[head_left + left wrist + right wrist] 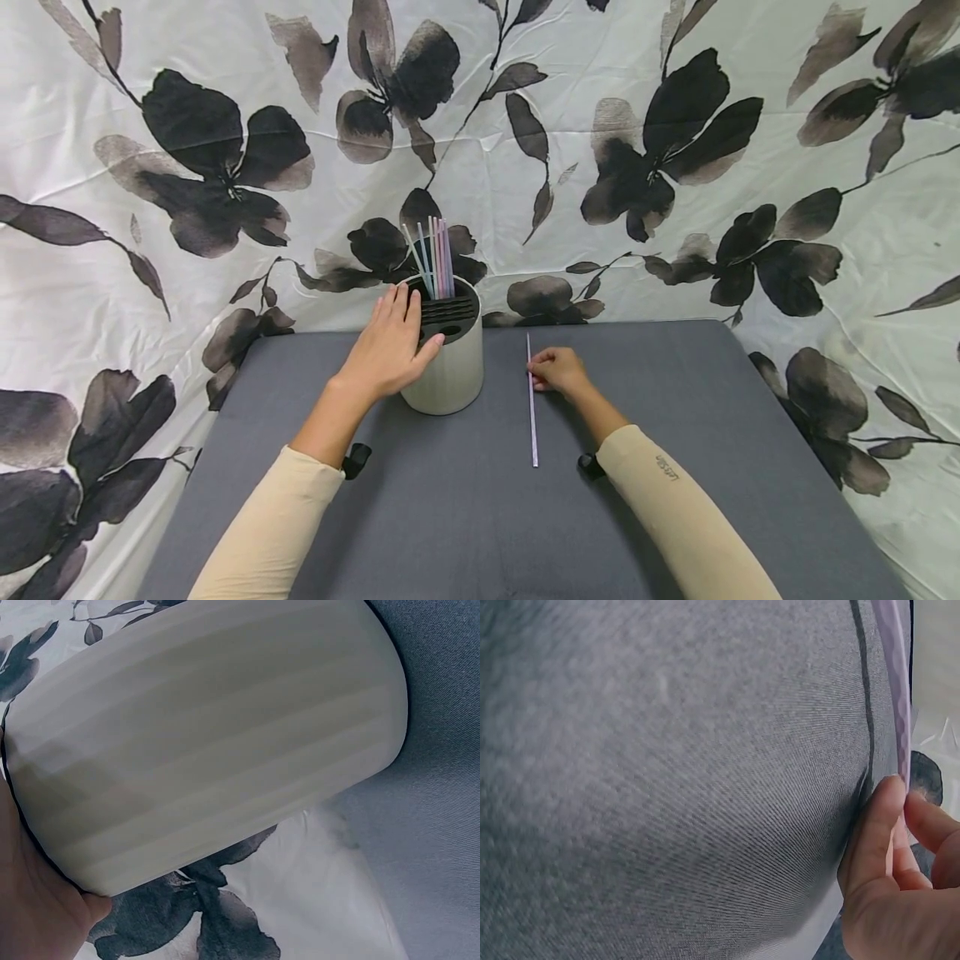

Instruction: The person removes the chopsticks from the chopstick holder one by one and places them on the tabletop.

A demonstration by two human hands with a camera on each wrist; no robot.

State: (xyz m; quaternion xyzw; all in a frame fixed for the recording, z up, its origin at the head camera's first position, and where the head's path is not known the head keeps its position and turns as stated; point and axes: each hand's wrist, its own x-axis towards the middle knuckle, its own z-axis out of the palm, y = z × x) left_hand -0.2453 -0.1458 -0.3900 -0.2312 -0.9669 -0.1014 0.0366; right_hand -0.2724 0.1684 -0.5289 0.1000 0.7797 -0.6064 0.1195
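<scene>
A cream, round knife block [450, 375] with a black slotted top stands at the back of the table; its ribbed side fills much of the left wrist view. My left hand [386, 342] rests on the left part of its rim, fingers extended and thumb toward the front. Several thin pastel straws [442, 258] stand upright in the block's top. To the right of the block, my right hand [558, 371] pinches a thin lilac straw [533, 425] between thumb and fingers. In the right wrist view the lilac straw [900, 697] appears just above the grey cloth.
A grey cloth-covered table [450, 517] spreads beneath both hands. Behind it hangs a white curtain [517, 192] with dark floral print, close to the back of the block. Dark wrist cameras [357, 460] sit under both forearms.
</scene>
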